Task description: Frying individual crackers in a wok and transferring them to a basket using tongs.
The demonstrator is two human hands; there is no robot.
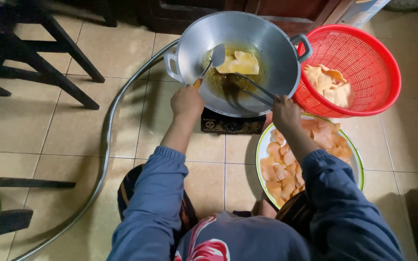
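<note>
My left hand (pixel 186 100) grips the orange handle of a metal spatula (pixel 215 57), whose blade rests against a puffed yellow cracker (pixel 240 63) floating in oil. A silver wok (pixel 276 48) holds that oil and sits on a black gas stove (pixel 228 124) on the tiled floor. My right hand (pixel 285 112) holds the handle of a wire skimmer (pixel 252 84) that reaches down into the oil beneath the cracker. Both arms wear blue sleeves.
A red plastic basket (pixel 368 43) with fried crackers stands right of the wok. A round tray (pixel 359 164) of raw orange crackers lies under my right forearm. A grey gas hose (pixel 106 145) curves across the floor at left. Dark chair legs (pixel 59 58) stand at the upper left.
</note>
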